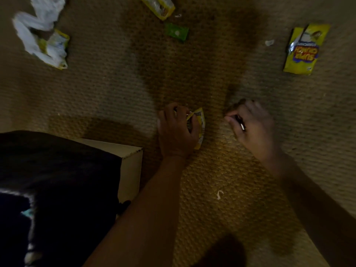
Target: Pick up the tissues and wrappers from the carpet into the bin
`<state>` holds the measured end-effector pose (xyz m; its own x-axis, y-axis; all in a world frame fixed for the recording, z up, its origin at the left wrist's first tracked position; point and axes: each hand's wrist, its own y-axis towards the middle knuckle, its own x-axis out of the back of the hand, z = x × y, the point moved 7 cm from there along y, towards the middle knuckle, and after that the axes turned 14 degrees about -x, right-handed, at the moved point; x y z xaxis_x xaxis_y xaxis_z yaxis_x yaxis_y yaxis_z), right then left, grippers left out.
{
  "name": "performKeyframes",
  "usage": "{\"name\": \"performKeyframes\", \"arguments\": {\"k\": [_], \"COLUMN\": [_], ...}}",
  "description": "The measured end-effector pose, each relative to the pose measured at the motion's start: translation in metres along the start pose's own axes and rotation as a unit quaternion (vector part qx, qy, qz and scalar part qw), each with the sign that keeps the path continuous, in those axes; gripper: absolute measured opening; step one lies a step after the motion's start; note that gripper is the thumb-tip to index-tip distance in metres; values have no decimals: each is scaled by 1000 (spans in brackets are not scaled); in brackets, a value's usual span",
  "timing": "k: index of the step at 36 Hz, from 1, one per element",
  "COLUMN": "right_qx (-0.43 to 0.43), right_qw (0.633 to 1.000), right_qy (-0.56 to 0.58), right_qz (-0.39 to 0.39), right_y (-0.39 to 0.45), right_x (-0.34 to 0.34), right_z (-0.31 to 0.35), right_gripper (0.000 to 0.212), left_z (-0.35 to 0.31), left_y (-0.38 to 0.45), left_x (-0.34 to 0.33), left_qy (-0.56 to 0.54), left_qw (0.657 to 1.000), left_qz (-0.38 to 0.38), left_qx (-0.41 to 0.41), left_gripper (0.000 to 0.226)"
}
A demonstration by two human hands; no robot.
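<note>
My left hand [176, 130] grips a crumpled yellow wrapper [200, 122] low over the woven carpet [221, 170], at the middle of the view. Just to its right is my right hand [252, 124], blurred, with its fingers curled round a small dark shiny thing [240, 123] that I cannot identify. A yellow crisp packet [304, 49] lies flat at the far right. A small green wrapper [176, 31] and another yellow wrapper [158, 5] lie at the top centre. White tissues [36, 29] lie over a yellow wrapper [59, 43] at the top left.
A cream box-shaped container [131, 162] stands at the left, mostly hidden under a dark mass [57, 180]. Small white scraps lie on the carpet at the upper right [269, 42], by the top wrapper [178, 15] and between my forearms [219, 194].
</note>
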<state>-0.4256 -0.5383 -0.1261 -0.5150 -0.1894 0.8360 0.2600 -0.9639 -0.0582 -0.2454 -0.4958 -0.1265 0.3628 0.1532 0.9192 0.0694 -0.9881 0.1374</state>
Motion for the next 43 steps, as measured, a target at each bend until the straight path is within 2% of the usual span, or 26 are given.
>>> {"name": "performKeyframes", "arguments": {"k": [3, 7, 12, 15, 18, 21, 28, 35, 38, 43], "right_qx": [-23, -61, -171, -195, -179, -139, -113, -47, -49, -79], "right_qw": [1000, 997, 978, 972, 972, 983, 990, 998, 999, 996], "right_qy": [-13, 44, 116, 132, 150, 111, 33, -18, -8, 32], "right_qz": [-3, 14, 25, 17, 31, 40, 84, 29, 11, 37], "right_y": [-1, -20, -80, -118, -147, -172, -190, -196, -196, -192], "right_x": [-1, 2, 2, -3, -12, -21, -36, -38, -37, -36], "right_z": [-2, -2, -9, -9, 4, 15, 16, 20, 21, 21], "right_gripper": [16, 16, 22, 25, 30, 29, 38, 24, 18, 9], "left_z": [0, -1, -2, -2, -3, -4, -3, -2, -3, -11], "left_y": [-1, -2, -1, -3, -2, -4, -5, -4, -3, -2], "left_x": [0, 0, 2, 3, 4, 6, 4, 2, 1, 12], "left_qy": [0, -9, 1, 6, 8, 10, 5, 11, 38, 59], "left_qw": [1000, 1000, 1000, 1000, 1000, 999, 998, 997, 998, 993], "left_qz": [-5, -4, -13, -19, -26, -40, -56, -70, -31, 102], "left_qx": [-1, -4, -5, -4, -2, -7, -21, -30, -33, -21], "left_gripper": [29, 29, 29, 28, 27, 25, 28, 31, 37, 43]}}
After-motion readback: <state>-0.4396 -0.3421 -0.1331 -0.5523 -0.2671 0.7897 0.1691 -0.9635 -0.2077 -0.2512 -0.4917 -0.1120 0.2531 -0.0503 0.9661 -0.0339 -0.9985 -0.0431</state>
